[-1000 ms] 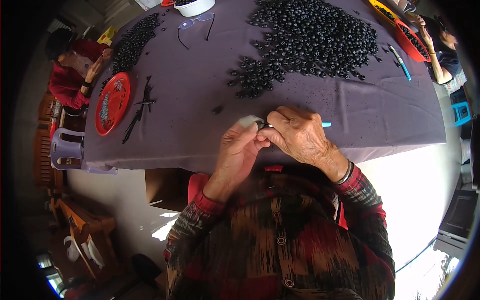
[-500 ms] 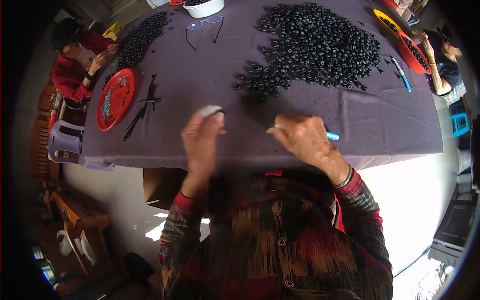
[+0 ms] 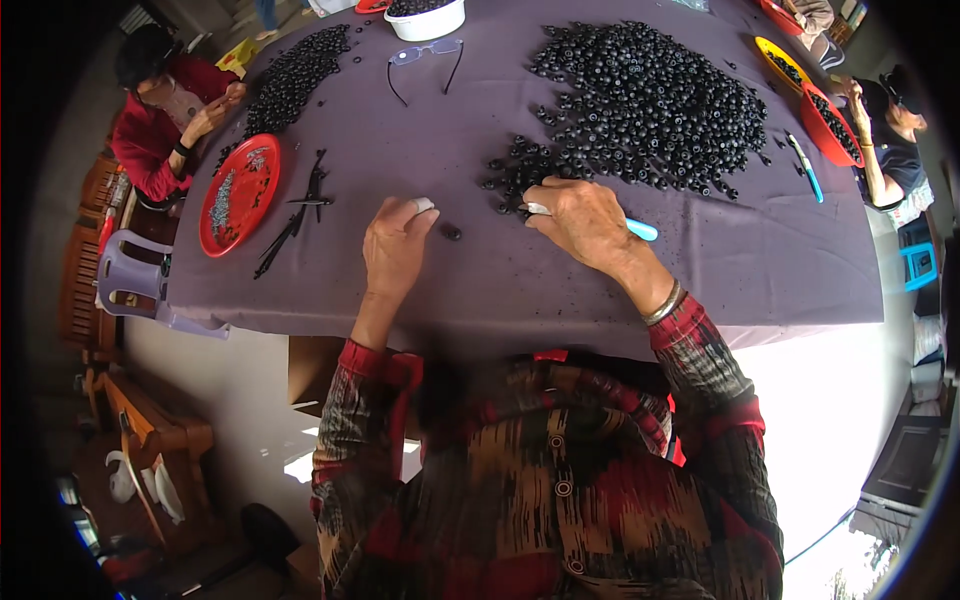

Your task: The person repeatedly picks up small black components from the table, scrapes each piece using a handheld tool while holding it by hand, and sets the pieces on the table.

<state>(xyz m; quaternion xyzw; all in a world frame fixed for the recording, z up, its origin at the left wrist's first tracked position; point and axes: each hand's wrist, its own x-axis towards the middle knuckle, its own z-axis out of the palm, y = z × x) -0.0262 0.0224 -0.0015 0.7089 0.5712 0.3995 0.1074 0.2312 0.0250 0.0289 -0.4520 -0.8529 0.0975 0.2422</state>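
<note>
My left hand (image 3: pixel 393 250) is over the near part of the table, its fingertips pinched together. White wrapping covers one fingertip; whether anything sits in the pinch is hidden. Just right of it, a single small round black piece (image 3: pixel 451 232) shows above the cloth. My right hand (image 3: pixel 590 225) is closed round a tool with a light-blue handle (image 3: pixel 641 230), whose end sticks out on the right of the hand. Its working end is hidden. Those fingertips, with white wrapping too, reach the near-left edge of a big heap of round black pieces (image 3: pixel 660 105).
A red plate (image 3: pixel 273 185) with pale bits and thin black sticks (image 3: pixel 290 225) lie left. Glasses (image 3: pixel 425 50) and a white tub (image 3: pixel 430 24) stand farther back. Two people sit at the sides, near a second black heap (image 3: pixel 300 75), a red bowl (image 3: pixel 835 145) and a blue-handled tool (image 3: pixel 806 170).
My right hand has moved away from me to the heap's edge. The left hand has risen slightly, and a black piece now shows beside it. The whole view has shifted a little.
</note>
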